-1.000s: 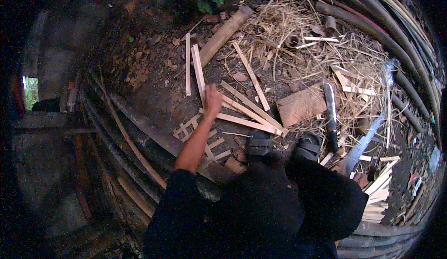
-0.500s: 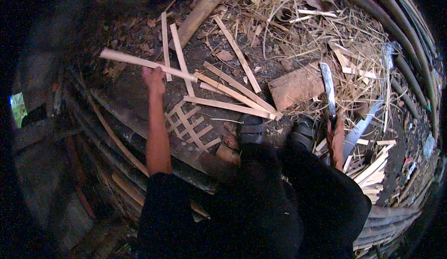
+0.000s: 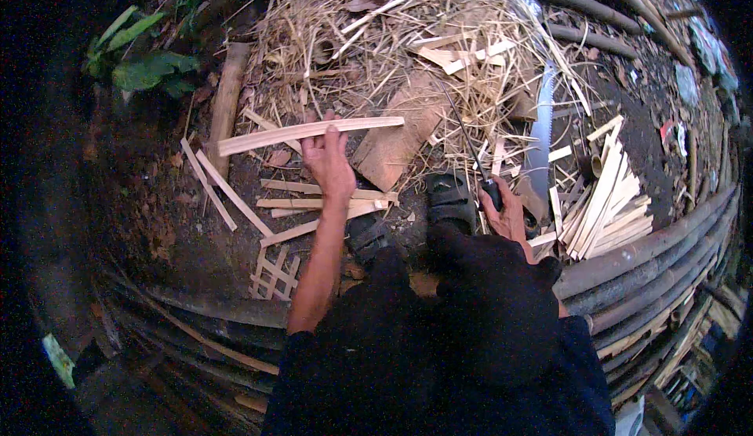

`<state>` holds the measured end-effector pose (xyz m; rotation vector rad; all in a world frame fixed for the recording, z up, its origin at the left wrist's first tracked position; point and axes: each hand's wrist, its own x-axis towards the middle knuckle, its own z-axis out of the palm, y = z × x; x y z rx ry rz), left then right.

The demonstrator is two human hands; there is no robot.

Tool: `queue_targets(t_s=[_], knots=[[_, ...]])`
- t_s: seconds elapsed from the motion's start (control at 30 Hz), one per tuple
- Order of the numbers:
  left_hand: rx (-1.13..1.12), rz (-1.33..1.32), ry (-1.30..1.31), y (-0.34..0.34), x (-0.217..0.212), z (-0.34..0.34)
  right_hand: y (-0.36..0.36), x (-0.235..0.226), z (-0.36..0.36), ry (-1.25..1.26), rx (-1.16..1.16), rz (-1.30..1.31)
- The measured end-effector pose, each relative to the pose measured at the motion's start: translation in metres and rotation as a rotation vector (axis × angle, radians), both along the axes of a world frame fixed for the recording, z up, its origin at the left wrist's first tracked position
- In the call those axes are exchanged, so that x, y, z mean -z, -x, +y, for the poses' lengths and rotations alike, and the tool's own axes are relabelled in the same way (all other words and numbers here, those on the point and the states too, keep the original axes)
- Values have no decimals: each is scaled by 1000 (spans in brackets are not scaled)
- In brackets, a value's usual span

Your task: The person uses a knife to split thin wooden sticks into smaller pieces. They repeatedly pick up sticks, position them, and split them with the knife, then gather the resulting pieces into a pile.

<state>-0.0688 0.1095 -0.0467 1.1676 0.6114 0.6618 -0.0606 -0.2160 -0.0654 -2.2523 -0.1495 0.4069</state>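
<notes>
My left hand [image 3: 329, 165] is closed on a long pale bamboo strip [image 3: 263, 139], held level above the ground. The strip's right end reaches over a rough wooden block [image 3: 396, 142]. My right hand [image 3: 510, 215] is wrapped round the black handle of a machete [image 3: 492, 193]; its blade points away from me, seen nearly edge-on as a thin dark line. Several loose strips [image 3: 292, 203] lie below my left forearm, and a small woven lattice of strips [image 3: 276, 270] rests near the bamboo poles.
A handsaw [image 3: 543, 118] stands beyond my right hand. To its right is a fanned pile of cut strips [image 3: 604, 212]. Straw and shavings [image 3: 298, 52] cover the far ground. Bamboo poles [image 3: 643, 263] run along the near side, and a log [image 3: 230, 95] lies left.
My view has turned rightward. My left hand has brought the strip toward the wooden block. The machete in my right hand has turned from showing its broad blade to nearly edge-on.
</notes>
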Motion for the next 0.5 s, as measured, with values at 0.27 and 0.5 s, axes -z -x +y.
queue_targets(t_s=[0.27, 0.5], knots=[[-292, -385, -240, -21, -81, 28, 13, -20, -6, -78, -12, 62], [-383, -293, -290, -36, -108, -29, 1, -43, 46, -213, -231, 152]])
